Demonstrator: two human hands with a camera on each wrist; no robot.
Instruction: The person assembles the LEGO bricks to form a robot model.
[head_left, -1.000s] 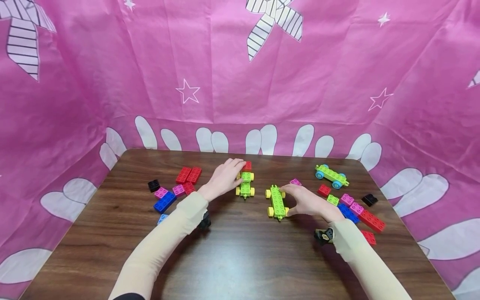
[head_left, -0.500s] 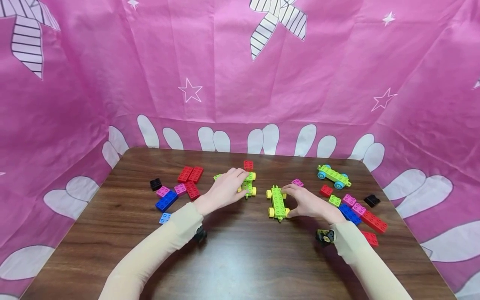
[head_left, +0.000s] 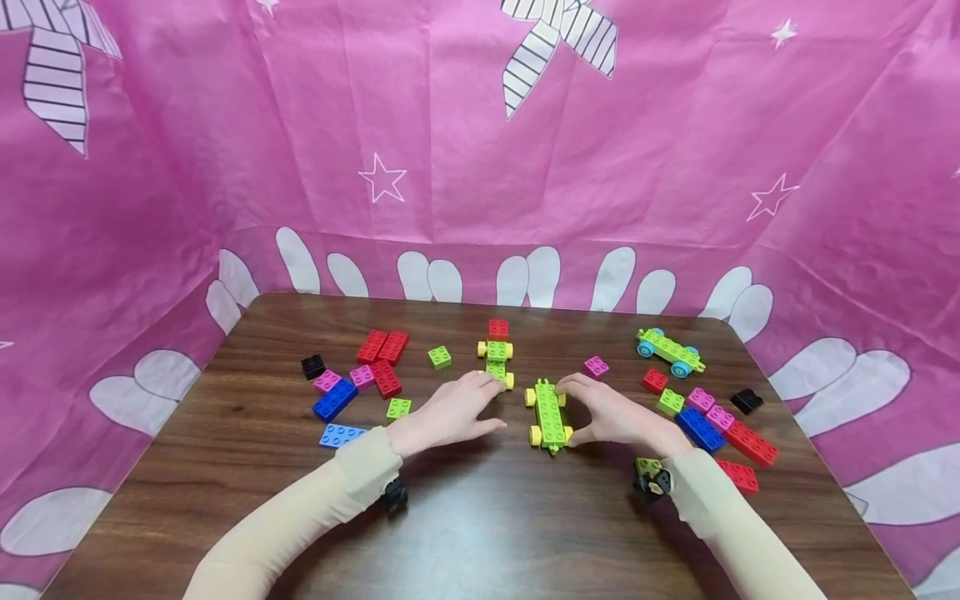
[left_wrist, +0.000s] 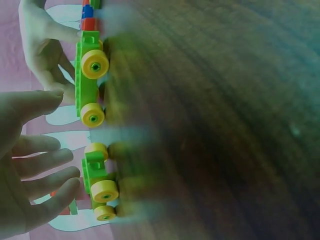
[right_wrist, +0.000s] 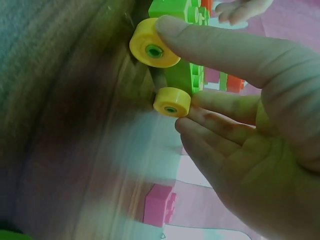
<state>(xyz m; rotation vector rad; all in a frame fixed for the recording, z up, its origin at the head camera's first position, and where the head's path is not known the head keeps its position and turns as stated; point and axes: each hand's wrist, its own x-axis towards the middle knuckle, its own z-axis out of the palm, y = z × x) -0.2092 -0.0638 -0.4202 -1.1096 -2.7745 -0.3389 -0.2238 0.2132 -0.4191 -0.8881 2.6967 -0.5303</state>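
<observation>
In the head view, a lime-green toy car base [head_left: 550, 414] with yellow wheels stands on the table, lengthwise to me. My right hand [head_left: 611, 412] holds it along its right side. In the right wrist view the thumb [right_wrist: 200, 42] lies on one yellow wheel, with the fingers by the other. Farther back stands a second green car base [head_left: 497, 350] with yellow wheels, a red brick [head_left: 498, 328] at its far end. My left hand [head_left: 450, 408], empty, has its fingertips overlapping that base's near end. Its fingers [left_wrist: 47, 162] are spread and nearly straight in the left wrist view.
Left of the hands lie red bricks [head_left: 386, 377], a blue brick [head_left: 334, 400], a light blue brick [head_left: 342, 435] and small green bricks [head_left: 439, 357]. Several more, including a long red brick [head_left: 750, 442], are on the right. A blue-wheeled car base [head_left: 667, 350] stands at the back right.
My left hand has drawn back toward me from the far car base and red brick, uncovering them and green bricks. The near car base has shifted slightly toward me and left with my right hand.
</observation>
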